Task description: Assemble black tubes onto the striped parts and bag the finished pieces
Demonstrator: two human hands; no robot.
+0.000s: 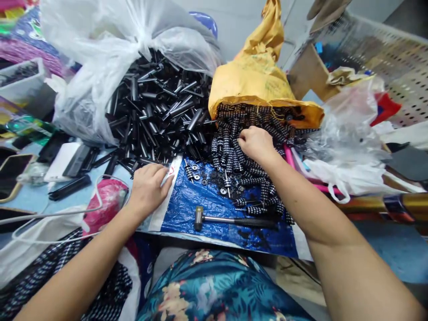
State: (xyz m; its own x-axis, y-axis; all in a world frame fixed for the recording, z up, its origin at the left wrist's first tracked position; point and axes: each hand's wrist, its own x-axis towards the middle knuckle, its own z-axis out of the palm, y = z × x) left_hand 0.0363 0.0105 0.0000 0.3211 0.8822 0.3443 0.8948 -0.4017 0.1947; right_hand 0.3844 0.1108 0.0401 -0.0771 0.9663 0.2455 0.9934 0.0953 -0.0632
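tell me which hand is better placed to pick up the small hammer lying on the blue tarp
Probably the left hand: it rests at the blue plastic tarp's edge, near the small metal hammer's head, while the right hand is busy in the black-and-white ribbed pieces.

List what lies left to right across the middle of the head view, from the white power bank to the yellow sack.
White power bank → left hand → pile of black tubes → right hand → yellow sack.

Right hand (256, 143) in ribbed handles (234, 147), left hand (149, 187) by black tubes (157, 111), hammer (230, 219)
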